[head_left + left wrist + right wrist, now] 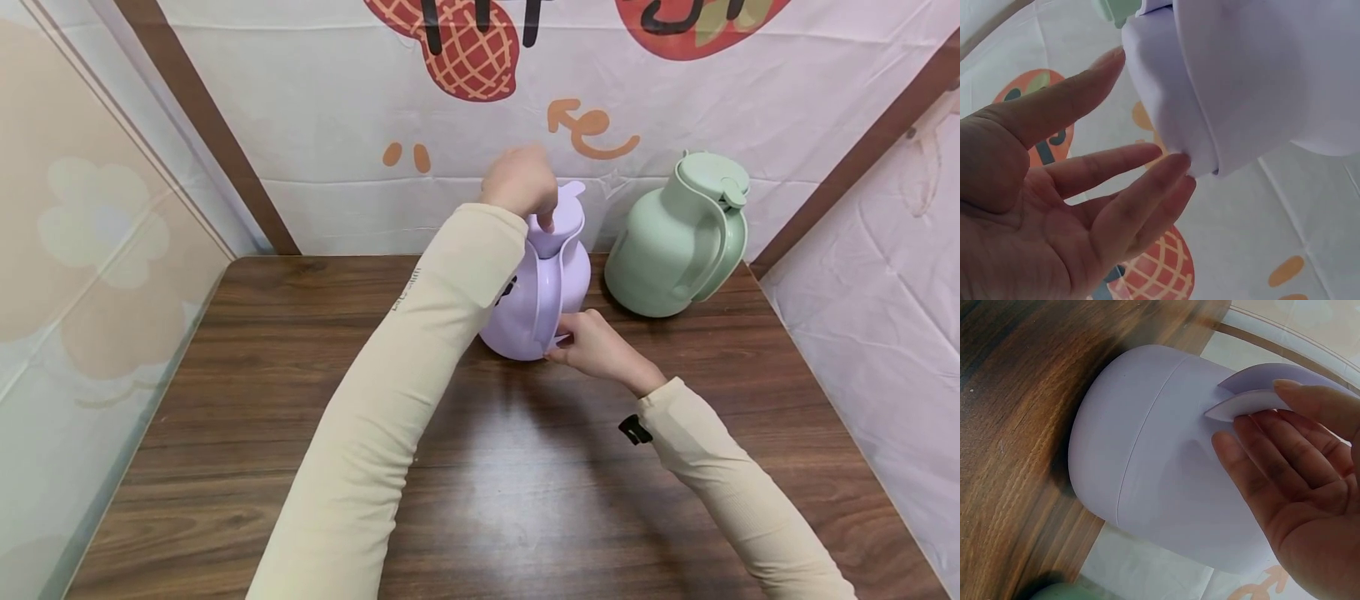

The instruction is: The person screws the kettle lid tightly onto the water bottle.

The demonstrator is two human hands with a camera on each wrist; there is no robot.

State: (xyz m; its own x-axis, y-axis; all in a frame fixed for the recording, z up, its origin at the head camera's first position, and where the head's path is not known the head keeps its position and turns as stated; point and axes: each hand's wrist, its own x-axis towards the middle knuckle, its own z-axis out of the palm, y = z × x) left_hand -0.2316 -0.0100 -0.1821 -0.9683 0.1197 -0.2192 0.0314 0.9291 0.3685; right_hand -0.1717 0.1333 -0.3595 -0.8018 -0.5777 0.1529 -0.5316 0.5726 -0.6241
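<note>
A lavender vacuum jug [576,275] stands upright on the table near the back wall, its spout hidden behind my left arm. My left hand [521,183] reaches over the top and holds the jug's lid [564,221]. In the left wrist view, the thumb meets one side of the lid [1166,94] and the fingertips the other, with the palm apart from it. Lower down, my right hand [596,346] pinches the bottom end of the handle [550,292]. The right wrist view shows thumb and fingers on either side of that handle tip [1238,405].
A pale green jug [656,242] of similar shape stands to the right, close to the back edge. Printed cloth [322,108] rises behind the wooden table [262,367], and more cloth hangs along both sides. A black clip [635,429] is at the right sleeve's cuff.
</note>
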